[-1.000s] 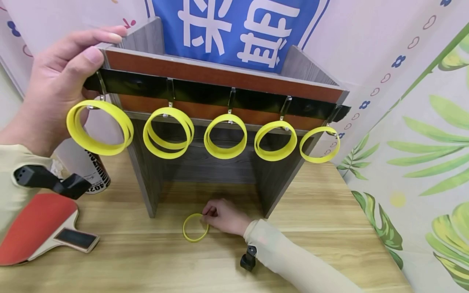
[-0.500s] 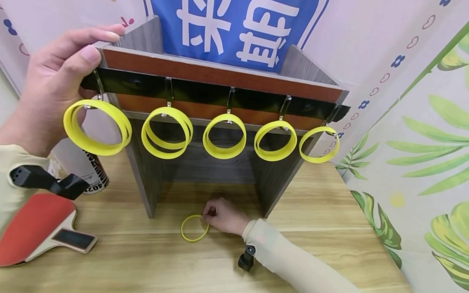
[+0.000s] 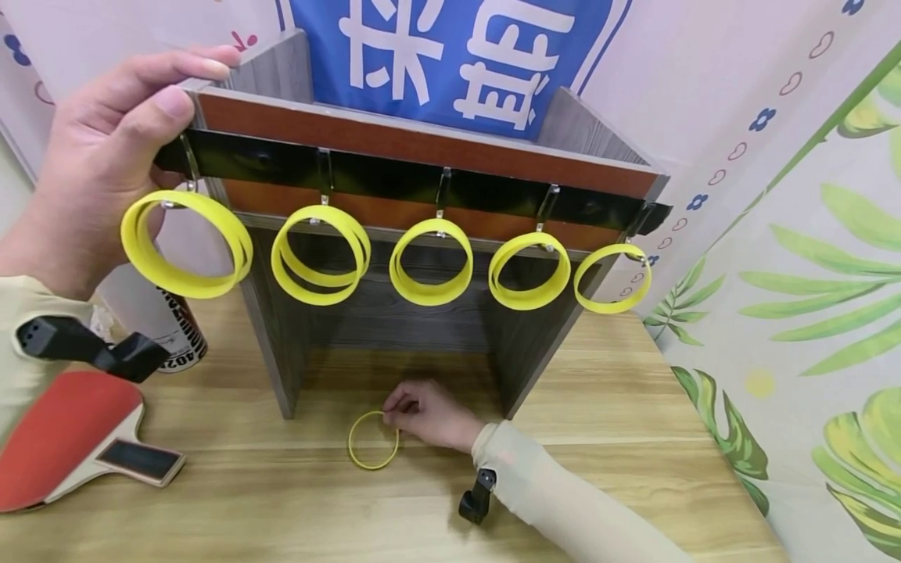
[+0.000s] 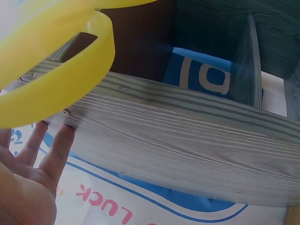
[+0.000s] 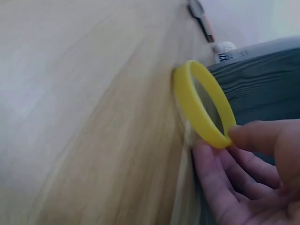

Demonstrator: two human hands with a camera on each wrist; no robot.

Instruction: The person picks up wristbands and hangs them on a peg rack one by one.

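In the head view, my left hand point(image 3: 105, 164) grips the upper left corner of a grey wooden rack point(image 3: 274, 336), thumb at the front edge. Its fingers lie against the side panel in the left wrist view. My right hand point(image 3: 429, 414) pinches a yellow wristband point(image 5: 197, 103) between thumb and fingers, low over the table between the rack's side panels. Along the rack's front, a black strip point(image 3: 383, 176) carries several metal hooks. Yellow wristbands point(image 3: 431, 299) hang from them, more than one on some hooks and a single one point(image 3: 612, 308) on the far right hook.
A red table tennis paddle point(image 3: 70, 430) lies on the wooden table point(image 3: 281, 508) at the left. Behind it stands a white can point(image 3: 165, 328) with black print, beside the rack. A leaf-patterned wall covering point(image 3: 831, 313) borders the table's right edge.
The wristband in my right hand has turned slightly and shows a thinner rim. My left hand keeps its hold on the rack, and the hanging wristbands stay in place.
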